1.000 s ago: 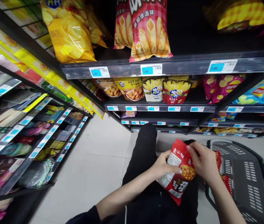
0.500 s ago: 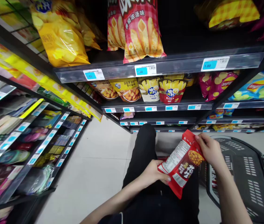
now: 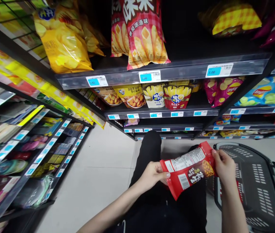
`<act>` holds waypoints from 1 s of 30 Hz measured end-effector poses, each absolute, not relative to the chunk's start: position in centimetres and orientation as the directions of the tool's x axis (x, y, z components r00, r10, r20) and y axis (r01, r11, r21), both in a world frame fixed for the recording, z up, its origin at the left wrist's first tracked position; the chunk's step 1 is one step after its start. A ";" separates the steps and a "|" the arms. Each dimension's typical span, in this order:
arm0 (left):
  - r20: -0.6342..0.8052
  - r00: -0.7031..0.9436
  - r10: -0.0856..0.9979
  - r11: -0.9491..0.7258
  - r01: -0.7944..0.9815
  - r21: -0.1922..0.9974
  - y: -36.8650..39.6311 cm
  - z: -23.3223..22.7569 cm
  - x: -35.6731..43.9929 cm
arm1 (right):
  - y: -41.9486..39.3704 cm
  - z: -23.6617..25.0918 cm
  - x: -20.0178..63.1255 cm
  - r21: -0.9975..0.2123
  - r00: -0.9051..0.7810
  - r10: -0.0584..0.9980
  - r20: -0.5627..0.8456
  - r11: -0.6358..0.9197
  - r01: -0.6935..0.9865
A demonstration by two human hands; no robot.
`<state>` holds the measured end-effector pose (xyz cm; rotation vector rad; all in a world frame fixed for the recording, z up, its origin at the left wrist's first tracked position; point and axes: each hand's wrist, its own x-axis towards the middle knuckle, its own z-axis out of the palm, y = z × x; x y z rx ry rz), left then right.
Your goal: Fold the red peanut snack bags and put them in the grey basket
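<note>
A red snack packet (image 3: 188, 170) with a white label and printed nuts lies sideways between my two hands, above my black-trousered legs. My left hand (image 3: 153, 174) pinches its left end. My right hand (image 3: 223, 166) grips its right end, just over the rim of a dark grey shopping basket (image 3: 256, 184) standing on the floor at my right. Inside the basket, another red packet shows partly behind my right forearm.
Black shelves (image 3: 166, 69) full of chip bags with blue price tags rise in front. A second shelf unit (image 3: 30, 149) with small goods runs along the left. Pale floor tiles (image 3: 98, 174) lie between them.
The packet has been lifted away from the basket and turned from upright to lying sideways, its back label now facing up. Both hands kept hold of it.
</note>
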<state>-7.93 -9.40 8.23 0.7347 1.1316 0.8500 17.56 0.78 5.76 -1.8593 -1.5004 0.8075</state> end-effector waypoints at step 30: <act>-0.442 0.120 0.889 0.446 0.000 0.895 -9.5 13.7 -7.8 | 0.0 5.8 17.0 -0.897 0.224 0.964 -0.144 -0.223 0.382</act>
